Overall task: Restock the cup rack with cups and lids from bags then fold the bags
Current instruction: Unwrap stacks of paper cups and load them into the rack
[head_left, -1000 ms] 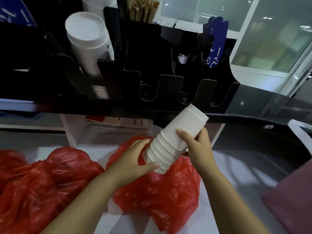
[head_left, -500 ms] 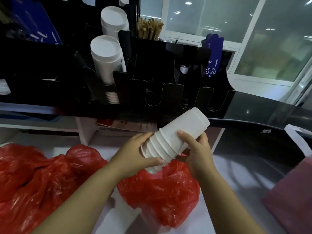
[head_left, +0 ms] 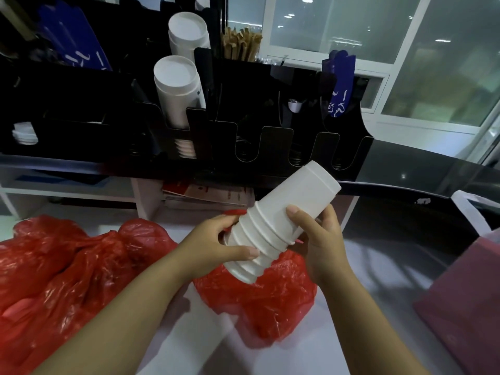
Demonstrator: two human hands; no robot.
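White counter (head_left: 332, 345) lies nearest, strewn with crumpled red bags (head_left: 54, 272). Above one of them the stack of cups (head_left: 286, 212) is held tilted, bases toward the rack. The left grip (head_left: 213, 247) curls round the rim end and the right grip (head_left: 322, 244) wraps the middle. Paper cups look light and easily crushed, so the ribbed rims seem the stiffest hold. Beyond, the black cup rack (head_left: 276, 142) has slots showing no cups beside a filled column (head_left: 176, 87), with windows (head_left: 446, 63) behind.

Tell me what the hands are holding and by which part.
Both hold a tilted stack of white cups: the left hand grips its lower, ribbed rim end, the right hand its middle, just above the rims.
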